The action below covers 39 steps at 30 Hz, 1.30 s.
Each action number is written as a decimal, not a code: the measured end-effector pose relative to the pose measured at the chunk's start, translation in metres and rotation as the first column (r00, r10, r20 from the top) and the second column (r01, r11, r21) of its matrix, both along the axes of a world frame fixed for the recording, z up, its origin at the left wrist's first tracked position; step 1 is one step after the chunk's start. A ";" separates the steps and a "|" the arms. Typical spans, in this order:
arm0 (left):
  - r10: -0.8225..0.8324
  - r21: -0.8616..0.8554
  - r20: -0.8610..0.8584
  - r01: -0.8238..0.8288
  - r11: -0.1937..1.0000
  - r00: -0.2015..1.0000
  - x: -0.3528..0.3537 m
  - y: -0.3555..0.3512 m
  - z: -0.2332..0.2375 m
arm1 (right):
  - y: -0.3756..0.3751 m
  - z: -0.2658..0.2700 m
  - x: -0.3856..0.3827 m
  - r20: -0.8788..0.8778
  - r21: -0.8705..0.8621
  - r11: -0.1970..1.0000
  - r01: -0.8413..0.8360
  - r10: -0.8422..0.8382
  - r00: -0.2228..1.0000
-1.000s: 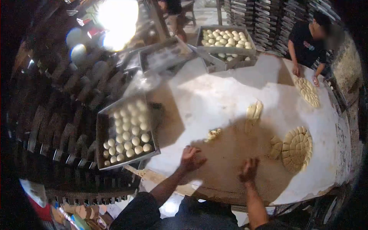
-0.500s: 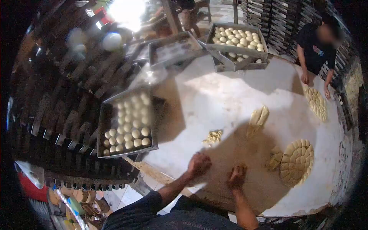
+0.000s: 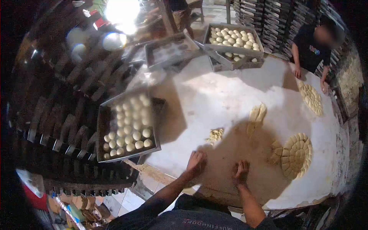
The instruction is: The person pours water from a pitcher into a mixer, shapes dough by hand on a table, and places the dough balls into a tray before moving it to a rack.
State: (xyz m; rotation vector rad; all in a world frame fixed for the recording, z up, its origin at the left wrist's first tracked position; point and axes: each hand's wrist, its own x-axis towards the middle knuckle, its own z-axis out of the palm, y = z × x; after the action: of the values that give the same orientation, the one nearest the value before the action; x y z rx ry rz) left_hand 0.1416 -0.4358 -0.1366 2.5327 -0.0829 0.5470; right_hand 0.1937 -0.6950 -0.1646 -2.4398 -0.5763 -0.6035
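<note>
Take the large cut dough round (image 3: 297, 156) as your landmark; it lies flat on the worktop (image 3: 214, 90), scored into many small pieces. A smaller cluster of cut dough (image 3: 275, 152) sits right at its left side.

Both your hands are to the left of the round, over the near part of the worktop and well apart from each other. Your right hand (image 3: 240, 172) is the nearer one to it, fingers curled in; your left hand (image 3: 197, 163) is farther off, also with fingers bent. You can't tell from this view whether either has dough in it.

Beyond your left hand, well left of the round, is a small pile of dough bits (image 3: 216, 135). The long dough piece (image 3: 257, 116) lies up and to the left of the round, between it and that pile.

Far left of the round, at the worktop's edge, a metal tray (image 3: 130, 156) holds rows of dough balls (image 3: 130, 147). Past the round, on the far side, another tray (image 3: 237, 50) of dough balls rests above a lower tray (image 3: 251, 65). Up and to the right of your landmark, a person (image 3: 312, 50) has both hands near another cut dough round (image 3: 310, 99).
</note>
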 end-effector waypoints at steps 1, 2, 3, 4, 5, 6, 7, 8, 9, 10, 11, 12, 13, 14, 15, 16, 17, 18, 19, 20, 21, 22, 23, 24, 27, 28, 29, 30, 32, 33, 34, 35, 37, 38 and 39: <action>-0.118 0.006 0.004 0.118 0.993 0.993 -0.018 -0.002 0.012 | -0.010 0.000 -0.004 0.013 -0.007 1.000 -0.002 0.002 1.000; -0.116 0.002 0.016 0.116 0.993 0.993 -0.034 0.005 0.004 | -0.025 0.002 -0.006 -0.033 -0.057 0.996 -0.071 0.069 0.997; -0.112 0.133 -0.097 0.124 0.983 0.989 -0.050 0.016 -0.005 | -0.031 0.009 -0.009 -0.082 -0.101 0.985 -0.142 0.134 0.988; -0.088 0.259 -0.210 0.143 0.955 0.974 -0.063 0.025 -0.016 | -0.031 0.014 -0.006 -0.073 -0.106 0.983 -0.147 0.140 0.987; -0.082 0.252 -0.211 0.135 0.958 0.974 -0.066 0.028 -0.004 | -0.024 0.031 0.001 -0.355 0.104 0.995 -0.014 0.050 0.933; -0.065 -0.404 -0.458 -0.142 0.903 0.887 -0.060 0.029 0.025 | -0.011 0.053 0.002 -0.624 0.255 0.950 0.179 0.020 0.781; -0.221 -0.759 -0.622 -0.509 0.405 0.752 -0.058 0.032 0.051 | 0.010 0.071 -0.003 -0.628 0.302 0.950 0.076 0.138 0.766; -0.226 -0.757 -0.628 -0.518 0.398 0.745 -0.064 0.035 0.066 | 0.037 0.087 -0.017 -0.626 0.348 0.937 -0.023 0.250 0.738; -0.262 -0.761 -0.496 -0.269 0.590 0.828 -0.067 0.039 0.078 | 0.061 0.074 -0.031 -0.505 0.550 0.810 -0.203 0.516 0.692; -0.336 -0.680 -0.352 0.007 0.733 0.873 -0.067 0.045 0.087 | 0.089 0.061 -0.043 -0.324 0.706 0.609 -0.361 0.731 0.601; -0.347 -0.686 -0.351 0.014 0.727 0.870 -0.066 0.050 0.092 | 0.123 0.082 -0.067 -0.382 0.763 0.590 -0.265 0.742 0.551; -0.421 -0.779 -0.356 -0.016 0.627 0.834 -0.066 0.056 0.095 | 0.155 0.106 -0.086 -0.431 0.808 0.567 -0.161 0.754 0.495; -0.494 -0.854 -0.351 -0.056 0.518 0.795 -0.066 0.065 0.099 | 0.174 0.110 -0.096 -0.437 0.805 0.573 -0.153 0.747 0.501; -0.504 -0.856 -0.356 -0.059 0.513 0.787 -0.073 0.073 0.110 | 0.189 0.111 -0.107 -0.338 0.687 0.674 -0.270 0.626 0.703; -0.524 -0.899 -0.259 -0.005 0.438 0.811 -0.082 0.080 0.124 | 0.197 0.112 -0.115 -0.186 0.530 0.779 -0.336 0.493 0.850; -0.535 -0.933 -0.161 0.048 0.356 0.829 -0.090 0.088 0.130 | 0.196 0.115 -0.119 -0.204 0.525 0.789 -0.319 0.481 0.853; -0.472 -0.713 -0.091 0.273 0.646 0.877 -0.098 0.098 0.123 | 0.191 0.119 -0.124 -0.427 0.519 0.819 -0.246 0.498 0.755; -0.440 -0.556 -0.039 0.346 0.756 0.897 -0.103 0.103 0.136 | 0.188 0.122 -0.127 -0.622 0.499 0.850 -0.169 0.487 0.613; -0.506 -0.525 -0.074 0.398 0.753 0.860 -0.107 0.107 0.122 | 0.188 0.125 -0.129 -0.638 0.489 0.862 -0.137 0.460 0.618; -0.569 -0.497 -0.105 0.452 0.741 0.816 -0.112 0.108 0.105 | 0.188 0.128 -0.129 -0.484 0.394 0.878 -0.271 0.449 0.751; -0.594 -0.517 -0.105 0.466 0.718 0.798 -0.115 0.107 0.095 | 0.186 0.130 -0.130 -0.306 0.260 0.886 -0.383 0.452 0.838; -0.594 -0.496 -0.170 0.452 0.741 0.786 -0.118 0.106 0.085 | 0.182 0.127 -0.132 -0.324 0.248 0.900 -0.358 0.425 0.845; -0.585 -0.468 -0.235 0.437 0.768 0.776 -0.119 0.105 0.080 | 0.179 0.121 -0.130 -0.255 0.127 0.909 -0.396 0.416 0.873; -0.595 -0.476 -0.232 0.444 0.760 0.770 -0.115 0.105 0.085 | 0.176 0.113 -0.124 -0.179 0.005 0.904 -0.428 0.422 0.889; -0.778 -0.841 -0.393 0.149 0.519 0.490 -0.101 0.112 0.116 | 0.174 0.080 -0.064 -0.111 0.021 0.951 -0.310 0.310 0.944; -0.769 -0.837 -0.403 0.141 0.530 0.496 -0.100 0.107 0.126 | 0.171 0.082 -0.033 -0.293 0.159 0.961 -0.227 0.265 0.919; -0.698 -0.833 -0.289 0.188 0.521 0.655 -0.100 0.100 0.134 | 0.166 0.085 0.001 -0.470 0.275 0.954 -0.116 0.239 0.850; -0.605 -0.819 -0.157 0.240 0.522 0.781 -0.094 0.094 0.137 | 0.164 0.079 0.033 -0.316 0.264 0.960 -0.097 0.181 0.931; -0.539 -0.817 -0.252 0.122 0.564 0.804 -0.075 0.082 0.119 | 0.157 0.058 0.080 -0.161 0.273 0.960 -0.068 0.115 0.980; -0.346 -0.819 -0.247 -0.004 0.574 0.905 -0.065 0.075 0.080 | 0.151 0.048 0.096 -0.128 0.186 0.974 -0.129 0.154 0.980; -0.132 -0.820 -0.243 -0.131 0.558 0.961 -0.058 0.067 0.049 | 0.145 0.038 0.106 -0.100 0.096 0.977 -0.190 0.199 0.975; -0.044 -0.807 -0.327 -0.254 0.534 0.944 -0.058 0.058 0.035 | 0.140 0.029 0.109 -0.074 0.069 0.969 -0.238 0.243 0.967; 0.008 -0.639 -0.320 -0.222 0.736 0.947 -0.068 0.054 0.009 | 0.127 0.060 0.082 -0.153 0.096 0.975 -0.202 0.215 0.965; 0.039 -0.456 -0.284 -0.171 0.873 0.958 -0.082 0.053 -0.014 | 0.117 0.070 0.060 -0.219 0.086 0.981 -0.172 0.187 0.958; -0.094 0.073 -0.061 0.098 0.992 0.994 -0.111 0.086 -0.117 | 0.100 0.057 0.032 -0.172 0.104 0.972 -0.212 0.228 0.958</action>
State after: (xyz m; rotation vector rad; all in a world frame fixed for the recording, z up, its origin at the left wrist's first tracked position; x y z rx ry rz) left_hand 0.0308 -0.3496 -0.2535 2.6002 -0.2070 0.4398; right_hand 0.2254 -0.5947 -0.1073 -2.2801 -0.7185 -0.3016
